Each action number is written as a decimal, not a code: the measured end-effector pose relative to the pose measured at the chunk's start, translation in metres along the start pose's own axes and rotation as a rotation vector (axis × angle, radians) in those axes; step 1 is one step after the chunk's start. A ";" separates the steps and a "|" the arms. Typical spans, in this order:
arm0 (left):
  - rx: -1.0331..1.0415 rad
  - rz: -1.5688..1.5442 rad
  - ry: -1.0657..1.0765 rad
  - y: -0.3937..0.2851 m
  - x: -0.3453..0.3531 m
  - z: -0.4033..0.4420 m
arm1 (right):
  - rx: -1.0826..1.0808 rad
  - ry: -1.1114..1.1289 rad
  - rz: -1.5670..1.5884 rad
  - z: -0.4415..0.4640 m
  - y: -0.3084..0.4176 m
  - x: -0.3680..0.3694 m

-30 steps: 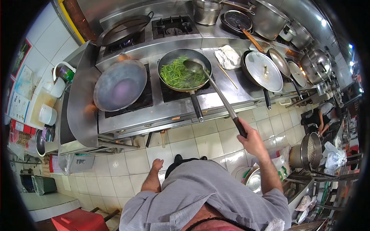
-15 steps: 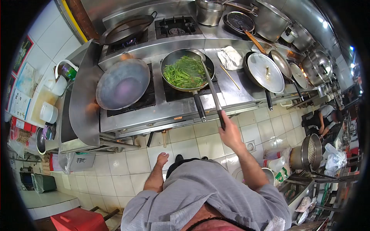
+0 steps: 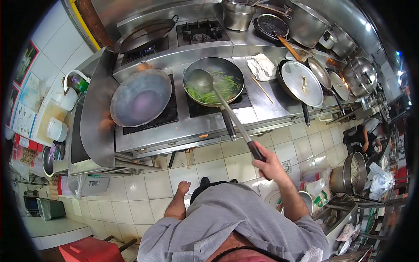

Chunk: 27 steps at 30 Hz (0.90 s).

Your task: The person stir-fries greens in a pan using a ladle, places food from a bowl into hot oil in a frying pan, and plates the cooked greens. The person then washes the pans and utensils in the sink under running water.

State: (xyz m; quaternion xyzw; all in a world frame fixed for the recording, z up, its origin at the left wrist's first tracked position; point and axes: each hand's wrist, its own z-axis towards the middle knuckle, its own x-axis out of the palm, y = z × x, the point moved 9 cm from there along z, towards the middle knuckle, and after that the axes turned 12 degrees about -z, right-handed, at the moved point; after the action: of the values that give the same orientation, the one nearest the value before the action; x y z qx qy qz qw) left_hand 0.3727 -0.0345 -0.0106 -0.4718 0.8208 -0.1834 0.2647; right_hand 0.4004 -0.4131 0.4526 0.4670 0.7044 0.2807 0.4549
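stirring looks unfinished: greens [image 3: 224, 87] unplated in pan [image 3: 231, 65] at twelve o'clock, right hand [image 3: 270, 165] fingers wrapped round ladle [image 3: 200, 81], left hand [image 3: 183, 188] fingers: cannot tell.

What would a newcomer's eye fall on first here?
Most likely the bright greens in the pan at the middle of the stove, with the ladle over them, its handle gripped by the right hand. Next, probably the big grey wok just left of the pan, with its purplish sheen. Then the shiny lid to the right, beyond the white cloth.
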 end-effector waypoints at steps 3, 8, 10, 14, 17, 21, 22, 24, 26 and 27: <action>0.056 -0.166 -0.130 -0.004 -0.001 0.001 | -0.160 -0.173 -0.285 0.018 -0.003 -0.027; 0.060 -0.124 -0.132 -0.020 0.000 0.008 | -0.385 -0.426 -0.628 0.051 0.011 -0.003; 0.093 -0.214 -0.149 -0.029 0.000 0.003 | -0.362 -0.368 -0.537 0.050 0.001 0.008; 0.082 -0.210 -0.155 -0.022 0.001 0.007 | -0.177 -0.248 -0.531 0.020 0.014 -0.026; 0.076 -0.132 -0.128 0.007 0.004 0.023 | -0.233 -0.395 -0.690 0.034 -0.003 -0.013; 0.036 -0.065 -0.103 0.015 0.005 0.018 | -0.203 -0.376 -0.439 0.029 -0.022 0.003; 0.020 -0.083 -0.119 0.018 0.005 0.015 | -0.059 -0.217 -0.135 0.026 -0.033 0.007; 0.022 -0.085 -0.109 0.017 0.005 0.010 | -0.175 -0.277 -0.189 0.025 -0.019 -0.021; 0.042 -0.105 -0.119 0.011 0.004 0.011 | -0.332 -0.394 -0.525 0.039 -0.004 -0.028; 0.047 -0.104 -0.117 0.006 0.005 0.014 | -0.332 -0.400 -0.527 0.052 -0.006 -0.027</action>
State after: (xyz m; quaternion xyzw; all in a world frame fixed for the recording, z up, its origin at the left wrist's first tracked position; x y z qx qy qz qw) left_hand 0.3745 -0.0369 -0.0262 -0.5174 0.7738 -0.1885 0.3131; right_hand 0.4491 -0.4419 0.4353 0.2351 0.6426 0.1676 0.7097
